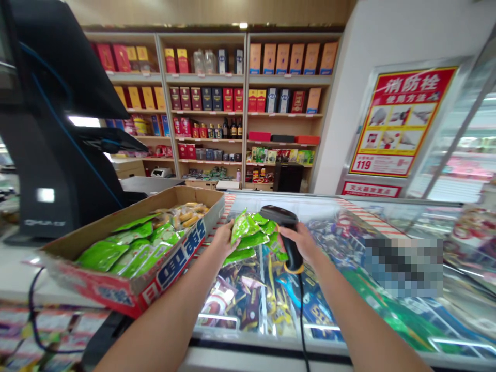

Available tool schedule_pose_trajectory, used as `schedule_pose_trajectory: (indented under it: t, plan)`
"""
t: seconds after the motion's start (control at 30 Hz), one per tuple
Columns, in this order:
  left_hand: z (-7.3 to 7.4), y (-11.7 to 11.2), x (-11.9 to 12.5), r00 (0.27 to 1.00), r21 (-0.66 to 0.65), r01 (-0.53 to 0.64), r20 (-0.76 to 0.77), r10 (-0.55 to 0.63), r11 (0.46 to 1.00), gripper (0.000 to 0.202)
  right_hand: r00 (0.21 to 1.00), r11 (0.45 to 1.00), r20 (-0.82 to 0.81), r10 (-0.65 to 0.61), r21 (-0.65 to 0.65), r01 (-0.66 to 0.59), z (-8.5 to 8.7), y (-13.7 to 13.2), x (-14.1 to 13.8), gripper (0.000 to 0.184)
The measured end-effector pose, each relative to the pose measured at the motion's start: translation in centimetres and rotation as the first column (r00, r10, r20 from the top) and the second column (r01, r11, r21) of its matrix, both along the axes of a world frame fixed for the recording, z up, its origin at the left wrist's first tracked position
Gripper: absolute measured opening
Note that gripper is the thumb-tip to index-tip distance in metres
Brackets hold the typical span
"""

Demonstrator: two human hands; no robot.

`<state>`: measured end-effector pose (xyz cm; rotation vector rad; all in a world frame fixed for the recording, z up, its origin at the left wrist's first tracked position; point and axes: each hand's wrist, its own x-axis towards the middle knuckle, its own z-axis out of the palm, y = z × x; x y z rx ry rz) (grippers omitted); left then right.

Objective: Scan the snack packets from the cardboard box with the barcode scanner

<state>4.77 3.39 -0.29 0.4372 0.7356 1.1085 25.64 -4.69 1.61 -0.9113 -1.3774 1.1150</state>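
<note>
— How are the fingers set?

— The left hand [227, 240] is curled closed around green snack packets [248, 232], and the right hand [300, 243] is closed on a black barcode scanner [287, 227], above a glass-topped freezer [267, 333], beside a cardboard box [174, 268].

— Any writing?

— "119" is read on a red poster [403, 121].

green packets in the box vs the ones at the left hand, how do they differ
The green packets in the box lie spread out in a cardboard box, while the green packets at the left hand are bunched and raised above the freezer. The boxed ones lie flat; the others crumple. Both share glossy bright green wrappers.
</note>
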Motion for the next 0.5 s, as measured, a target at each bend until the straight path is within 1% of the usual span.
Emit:
schedule_pose_trajectory:
  t: [0.07, 0.1, 0.17, 0.23, 0.3, 0.4, 0.5]
  plan:
    - [0.2, -0.5, 0.8, 0.993, 0.028, -0.110, -0.033, 0.111, 0.994, 0.016, 0.975, 0.980, -0.098, -0.198, -0.014, 0.198, 0.2, 0.7, 1.2, 0.031]
    - [0.3, -0.7, 1.2, 0.990, 0.059, -0.134, -0.036, 0.136, 0.989, 0.017, 0.951, 0.962, -0.145, -0.272, -0.021, 0.272, 0.3, 1.0, 1.8, 0.031]
    - [0.6, -1.1, 2.2, 0.986, 0.125, -0.146, -0.061, 0.154, 0.981, 0.019, 0.905, 0.932, -0.233, -0.357, -0.016, 0.363, 0.5, 1.5, 3.0, 0.032]
    - [1.2, -1.2, 3.4, 0.981, 0.175, -0.128, -0.124, 0.151, 0.976, 0.019, 0.866, 0.910, -0.307, -0.395, 0.002, 0.415, 0.7, 1.8, 3.9, 0.032]
    - [1.9, -1.0, 4.9, 0.971, 0.189, -0.098, -0.197, 0.135, 0.977, 0.016, 0.834, 0.891, -0.360, -0.418, 0.015, 0.453, 0.9, 1.9, 4.5, 0.031]
    - [3.1, -0.3, 7.4, 0.954, 0.162, -0.065, -0.278, 0.108, 0.985, 0.009, 0.799, 0.872, -0.407, -0.442, 0.012, 0.488, 1.2, 1.8, 4.8, 0.032]
    - [3.9, 0.6, 9.9, 0.948, 0.139, -0.046, -0.306, 0.087, 0.989, 0.009, 0.783, 0.863, -0.425, -0.455, 0.007, 0.506, 1.4, 1.8, 4.7, 0.031]
